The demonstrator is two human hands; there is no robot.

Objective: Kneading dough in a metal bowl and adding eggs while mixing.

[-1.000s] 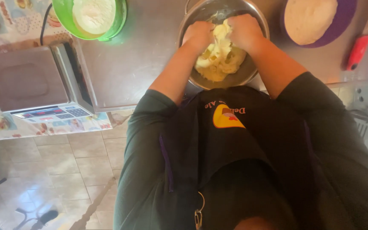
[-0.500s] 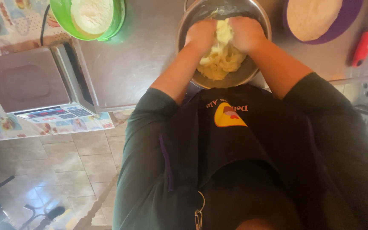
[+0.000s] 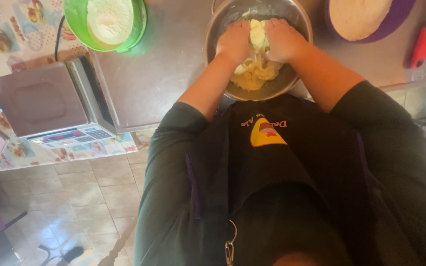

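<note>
A round steel bowl (image 3: 292,15) stands on the metal worktop (image 3: 168,74) in front of me, with pale yellow dough (image 3: 255,74) inside. My left hand (image 3: 232,42) and my right hand (image 3: 282,39) are both in the bowl, fingers curled, squeezing a lump of the dough between them. The lump shows as a pale strip between the two fists. More dough lies loose at the bottom of the bowl under my wrists. My fingertips are hidden in the dough.
A green bowl of white flour (image 3: 109,19) sits at the back left. A purple bowl with a pale dough round (image 3: 366,17) stands at the back right, a red tool (image 3: 422,44) beside it. A grey weighing scale (image 3: 40,101) is on the left. Tiled floor lies below.
Both hands have shifted a little toward the far side of the bowl and pressed closer together around the dough lump.
</note>
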